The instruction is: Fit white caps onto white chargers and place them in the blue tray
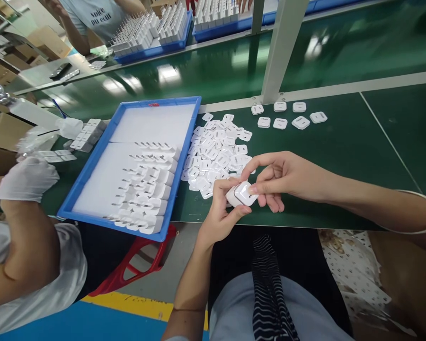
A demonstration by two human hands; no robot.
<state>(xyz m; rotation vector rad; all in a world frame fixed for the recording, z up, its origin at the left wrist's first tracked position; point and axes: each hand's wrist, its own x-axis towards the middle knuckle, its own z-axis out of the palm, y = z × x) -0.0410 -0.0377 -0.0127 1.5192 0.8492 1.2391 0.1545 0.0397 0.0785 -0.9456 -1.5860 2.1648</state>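
My left hand [217, 213] is closed around a small white charger housing [231, 197] near the table's front edge. A white square cover plate [243, 192] with a small slot lies against the housing's end face. Thumb and fingers of my right hand [282, 177] pinch that plate at its right side; whether it is fully seated I cannot tell. Just beyond my hands is a heap of similar white cover plates [216, 151] with dark print. Several more stacked plates [280, 123] stand in two rows farther back on the green table [358, 156].
Left of the heap, a blue tray [182, 170] holds rows of white chargers [152, 192], pins pointing left. A co-worker's gloved hand [28, 180] is at far left, near grey-white blocks [88, 135]. A metal post [282, 47] rises behind; across the line stand more filled trays [152, 52].
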